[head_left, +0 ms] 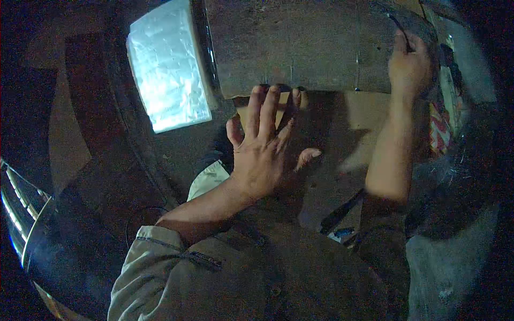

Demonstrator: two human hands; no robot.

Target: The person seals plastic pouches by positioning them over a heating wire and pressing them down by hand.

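My left hand [265, 131] lies with its fingers spread over a tan flat piece [249, 115] at the front edge of a dark worn board [305, 48]. Its fingertips reach that edge, and the thumb points out to the right. At the board's right end, my right hand [411, 64] is closed around a thin dark tool [399, 25], whose tip points up and to the left. The fingers hide part of the tool, so its kind is unclear. Thin upright lines or wires run down the board's face.
A shiny, plastic-wrapped pale block [168, 67] lies left of the board. A red and white packet [439, 128] is at the right, beside my right forearm. Below the board is a brown surface [348, 128]. A metal rack [24, 203] shows at the far left.
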